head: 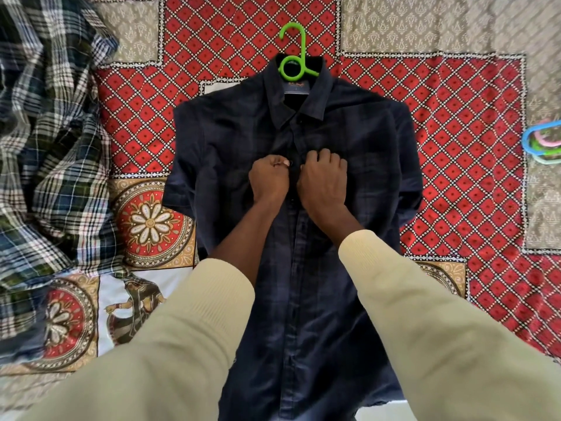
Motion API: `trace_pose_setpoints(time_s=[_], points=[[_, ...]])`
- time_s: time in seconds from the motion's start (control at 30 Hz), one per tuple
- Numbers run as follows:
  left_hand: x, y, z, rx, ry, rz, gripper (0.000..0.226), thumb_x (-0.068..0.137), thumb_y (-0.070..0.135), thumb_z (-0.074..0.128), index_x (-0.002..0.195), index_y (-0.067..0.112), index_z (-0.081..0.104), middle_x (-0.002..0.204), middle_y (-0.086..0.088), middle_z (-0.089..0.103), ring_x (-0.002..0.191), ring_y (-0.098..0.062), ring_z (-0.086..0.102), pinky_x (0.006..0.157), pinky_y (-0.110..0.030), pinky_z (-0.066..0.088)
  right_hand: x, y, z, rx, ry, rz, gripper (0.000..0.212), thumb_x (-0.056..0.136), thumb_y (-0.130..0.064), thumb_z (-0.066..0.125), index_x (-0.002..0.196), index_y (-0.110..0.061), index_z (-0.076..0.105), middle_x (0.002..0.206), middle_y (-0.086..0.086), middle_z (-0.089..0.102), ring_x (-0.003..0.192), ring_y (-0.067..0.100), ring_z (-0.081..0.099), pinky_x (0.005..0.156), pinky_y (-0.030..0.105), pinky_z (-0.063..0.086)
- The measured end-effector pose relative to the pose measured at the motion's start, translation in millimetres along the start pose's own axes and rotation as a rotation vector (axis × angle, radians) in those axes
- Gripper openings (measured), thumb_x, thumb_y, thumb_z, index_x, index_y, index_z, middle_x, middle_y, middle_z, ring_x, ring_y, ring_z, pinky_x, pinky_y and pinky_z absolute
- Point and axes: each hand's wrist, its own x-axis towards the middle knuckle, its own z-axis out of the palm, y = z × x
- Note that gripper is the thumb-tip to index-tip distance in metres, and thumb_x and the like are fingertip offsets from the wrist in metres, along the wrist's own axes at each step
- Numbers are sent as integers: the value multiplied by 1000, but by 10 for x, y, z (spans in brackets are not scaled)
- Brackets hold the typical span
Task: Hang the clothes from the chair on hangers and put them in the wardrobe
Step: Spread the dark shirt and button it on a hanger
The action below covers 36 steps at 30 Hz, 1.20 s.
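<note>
I am pinching the front of the shirt (303, 268) with both hands: my left hand (268, 177) is curling its fingers on the left edge of the button strip, and my right hand (323, 180) is closing on the right edge, just beside it. The two hands are almost touching at the chest of the shirt, and I cannot tell if a button is between my fingers, because the fingers are hiding it. The shirt is dark blue and is lying flat, front up, on the bedcover (455, 147), with its collar pointing away from me. A green hanger (292, 53) is sitting inside the shirt; only its hook and its round loop are showing above the collar. My sleeves (425, 329) are cream and are covering both arms down to the wrists. On the left side a checked cloth (51, 147) is lying crumpled on the bedcover, well apart from the shirt. At the right edge some more hangers (543, 142), blue, pink and green, are lying together, and they are partly cut off by the frame.
</note>
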Motion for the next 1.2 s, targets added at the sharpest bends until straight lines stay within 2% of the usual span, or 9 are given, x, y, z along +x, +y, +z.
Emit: trace_pose_setpoints(time_s=[0.13,0.3,0.37,0.43,0.57,0.63,0.73,0.87,1.2], points=[[-23,57,-12,-59,-33,-31,16,86,6,66,77,16,73,78,1,70,72,-10,63,68,-25,54,27,71,-2,42,17,-58,14,87,-14,53,92,-6,64,93,18,66,86,35,61,78,43,45],[-29,72,-48,-150,-69,-111,9,85,7,70,79,13,72,80,-3,71,70,-10,61,61,-23,53,107,16,-113,421,-31,60,24,92,-13,49,105,-10,69,106,12,61,100,29,54,86,39,41],[-27,70,-68,-196,-79,-137,9,85,6,69,78,12,71,78,-2,70,69,-9,61,56,-18,51,124,-20,-85,707,-112,162,22,89,-8,51,101,-11,70,99,8,62,91,23,57,78,36,46],[-20,60,-97,-216,-92,-145,9,86,7,68,79,11,72,77,1,70,70,-6,62,56,-14,48,132,-32,-45,957,-182,286,16,86,-6,53,87,-16,65,78,-2,60,71,13,54,63,30,44],[-38,23,-150,-247,-112,-141,8,87,14,71,90,9,75,77,5,70,66,0,59,59,-10,45,111,-6,-50,1192,-234,414,21,85,-5,60,73,-21,57,59,-11,48,55,5,42,54,24,39],[-36,21,-160,-256,-106,-148,8,88,14,71,92,8,75,77,5,70,63,0,57,55,-9,43,95,-12,-37,1237,-235,431,21,85,-7,63,72,-23,60,59,-13,52,56,3,45,56,23,41],[-1,81,-150,-276,-98,-203,7,86,10,70,81,13,75,75,4,70,63,-4,58,55,-15,44,85,-25,-2,1295,-248,478,6,87,-10,67,90,-12,71,73,-7,65,68,4,57,64,21,48],[9,117,-124,-310,-73,-244,13,85,7,70,75,15,72,73,3,70,63,-7,58,52,-16,43,124,-13,48,1313,-264,538,13,87,-9,66,97,-11,74,85,-4,72,78,7,62,70,21,50],[-106,-6,54,-275,47,-79,6,91,11,66,89,13,72,84,1,72,80,-9,69,70,-18,56,138,24,15,1405,-311,607,13,84,-6,67,95,-9,74,90,2,74,88,12,68,79,24,55]])
